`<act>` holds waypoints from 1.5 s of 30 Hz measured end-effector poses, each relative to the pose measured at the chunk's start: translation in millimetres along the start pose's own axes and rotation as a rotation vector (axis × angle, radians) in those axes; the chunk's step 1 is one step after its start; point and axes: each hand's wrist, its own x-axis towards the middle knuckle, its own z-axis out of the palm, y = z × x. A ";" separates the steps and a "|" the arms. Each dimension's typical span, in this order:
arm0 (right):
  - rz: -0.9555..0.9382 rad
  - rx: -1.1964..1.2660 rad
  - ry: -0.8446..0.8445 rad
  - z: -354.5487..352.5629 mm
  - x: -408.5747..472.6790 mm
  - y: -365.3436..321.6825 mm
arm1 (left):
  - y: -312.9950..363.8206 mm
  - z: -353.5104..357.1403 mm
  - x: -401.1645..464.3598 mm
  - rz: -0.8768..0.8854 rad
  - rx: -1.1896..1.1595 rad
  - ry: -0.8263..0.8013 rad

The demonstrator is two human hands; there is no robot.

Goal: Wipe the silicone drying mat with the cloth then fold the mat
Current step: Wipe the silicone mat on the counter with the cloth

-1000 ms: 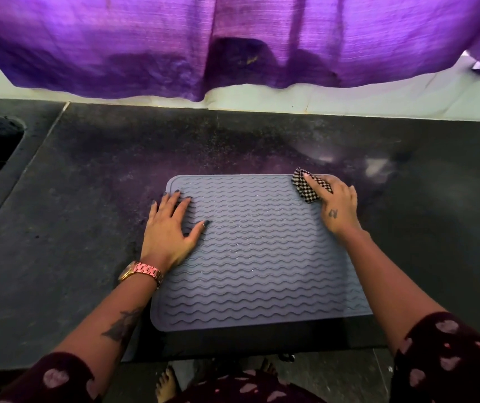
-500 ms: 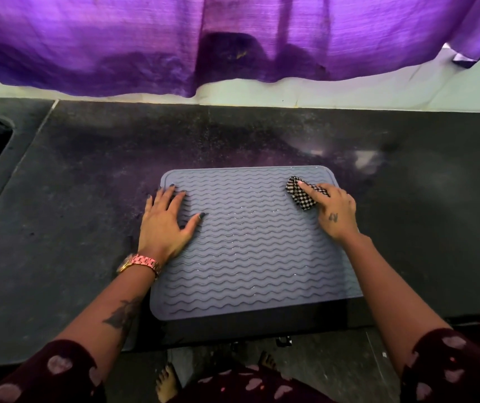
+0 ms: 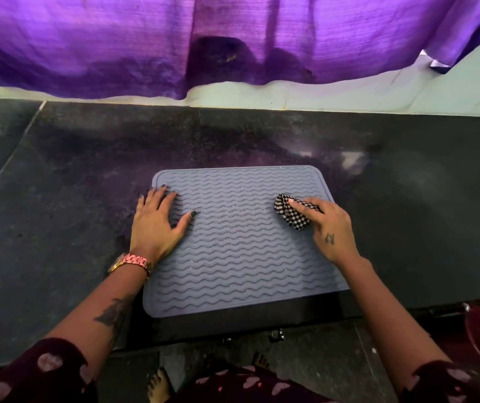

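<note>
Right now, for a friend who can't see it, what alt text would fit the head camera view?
A right hand presses a checkered cloth on a grey wavy-ribbed silicone mat lying flat on a dark counter. The left hand lies flat, fingers spread, on the mat's left edge. A purple curtain hangs behind.

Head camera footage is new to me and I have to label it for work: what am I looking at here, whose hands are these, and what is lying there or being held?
There is no machine here. A person wears a camera on the head, so you look forward and down at their own two bare hands. A grey silicone drying mat with wavy ridges lies flat on a dark stone counter. The left hand, above a pink wristwatch, presses flat on the mat's left edge. The right hand holds a bunched black-and-white checked cloth against the mat. A purple curtain hangs behind, and the person's bare feet show below.
</note>
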 end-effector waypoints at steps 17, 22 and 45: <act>0.059 -0.039 0.004 -1.7 -68.5 -12.4 | -2.4 0.7 -4.8 0.035 -0.011 0.042; 0.069 0.022 0.035 -15.5 -68.2 -16.0 | -3.6 -0.5 -9.5 0.041 -0.031 0.066; 0.110 -0.043 0.258 -1.7 -112.4 -51.4 | -46.6 -15.2 -24.5 -0.117 -0.059 0.120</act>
